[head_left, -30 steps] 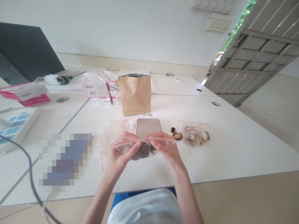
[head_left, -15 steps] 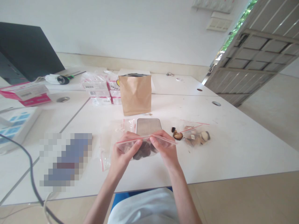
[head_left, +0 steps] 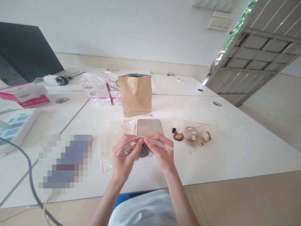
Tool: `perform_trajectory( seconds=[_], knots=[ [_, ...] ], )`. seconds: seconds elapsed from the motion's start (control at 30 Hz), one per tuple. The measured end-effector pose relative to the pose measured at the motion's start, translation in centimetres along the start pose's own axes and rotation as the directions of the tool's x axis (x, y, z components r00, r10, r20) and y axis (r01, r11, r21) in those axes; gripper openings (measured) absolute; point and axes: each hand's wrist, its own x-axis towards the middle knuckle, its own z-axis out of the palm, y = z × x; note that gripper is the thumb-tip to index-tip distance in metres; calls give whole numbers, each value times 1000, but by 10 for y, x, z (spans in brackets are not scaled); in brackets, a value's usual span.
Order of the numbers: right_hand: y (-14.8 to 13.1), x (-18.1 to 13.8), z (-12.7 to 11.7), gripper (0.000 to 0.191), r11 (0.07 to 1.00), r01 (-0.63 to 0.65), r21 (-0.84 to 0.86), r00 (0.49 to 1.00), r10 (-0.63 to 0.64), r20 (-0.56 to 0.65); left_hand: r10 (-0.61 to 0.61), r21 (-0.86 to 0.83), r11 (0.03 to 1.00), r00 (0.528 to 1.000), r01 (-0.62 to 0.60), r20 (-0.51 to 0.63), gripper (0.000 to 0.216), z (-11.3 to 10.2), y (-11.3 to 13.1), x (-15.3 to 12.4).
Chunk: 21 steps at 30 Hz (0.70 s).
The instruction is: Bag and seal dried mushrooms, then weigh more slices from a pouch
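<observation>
Head cam: zip bag (head_left: 144, 152) held; pkg (head_left: 114, 86) txt "HAVE".

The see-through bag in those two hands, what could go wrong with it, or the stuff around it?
If the red-striped plastic bag, pinched by the left hand and right hand, isn't fully sealed, its dark pieces might spill. The brown paper bag stands open at the top, so a bump could tip it. The loose brown piece by the filled bag at right might get brushed away.

White wall (head_left: 150, 34) behind a white table (head_left: 235, 144), beige floor (head_left: 235, 201), grey metal door (head_left: 255, 53).
</observation>
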Motion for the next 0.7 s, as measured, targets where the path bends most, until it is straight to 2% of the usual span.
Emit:
perform_trajectory(
  seconds=[0.13, 0.23, 0.33, 0.43, 0.5, 0.6, 0.67, 0.7],
  knots=[
    [4, -1, -1, 19, 998, 49, -30, 998, -50, -33, -34, -29, 999, 999, 34, -16, 16, 4, -1, 2],
    [7, 0, -7, 44, 999, -52, -15, 999, 52, 15, -178, -103, 978, 982, 183, 58, 26, 2, -6, 6],
    [10, 1, -14, 65, 994, -110, -23, 994, 110, 14, -378, -242, 882, 914, 404, 145, 45, -2, -14, 10],
    [16, 0, -19, 68, 988, -135, -77, 988, 128, -91, -496, -330, 762, 830, 557, 257, 56, -2, -18, 11],
    [18, -2, -24, 66, 973, -181, -141, 969, 152, -193, -498, -346, 710, 785, 613, 369, 59, 0, -18, 10],
    [15, -2, -43, 60, 943, -241, -229, 933, 160, -323, -397, -343, 696, 735, 631, 549, 69, 1, -16, 8],
    [6, 3, -69, 58, 925, -300, -235, 883, 176, -435, -333, -322, 749, 750, 579, 572, 70, -2, -17, 7],
    [0, 7, -86, 58, 916, -331, -226, 838, 175, -517, -321, -306, 781, 770, 544, 551, 67, -3, -18, 7]
  ],
)
